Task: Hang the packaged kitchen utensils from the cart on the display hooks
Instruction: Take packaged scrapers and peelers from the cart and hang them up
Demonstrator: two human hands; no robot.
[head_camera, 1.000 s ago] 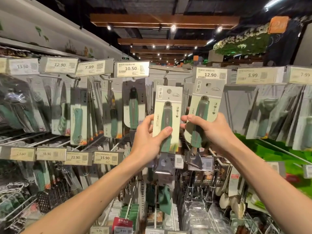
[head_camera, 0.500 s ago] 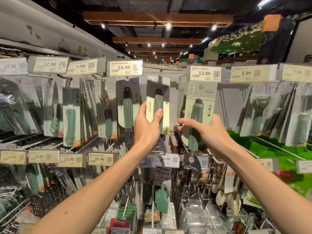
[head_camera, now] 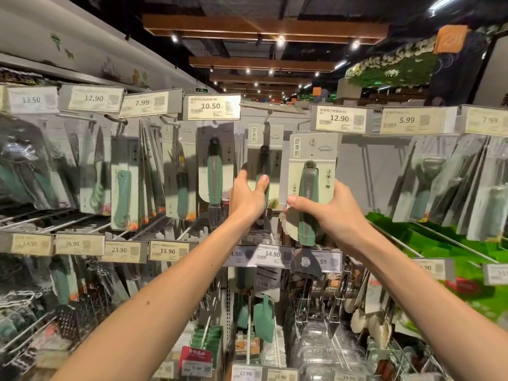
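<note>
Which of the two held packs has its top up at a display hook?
The pack in the left hand: its top reaches the hook. The right hand's pack sits lower, unhooked.

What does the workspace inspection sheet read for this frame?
Surface: display hooks under price tags, packs hanging.
Job's things: left pack raised to a hook, threading unclear; right pack held off the hooks; cart not in view.
Clutter: lower racks, blurred wares.
Grippers: left hand grips left pack; right hand grips right pack.
Cables: nothing seen.
Surroundings: ceiling beams, greenery.
</note>
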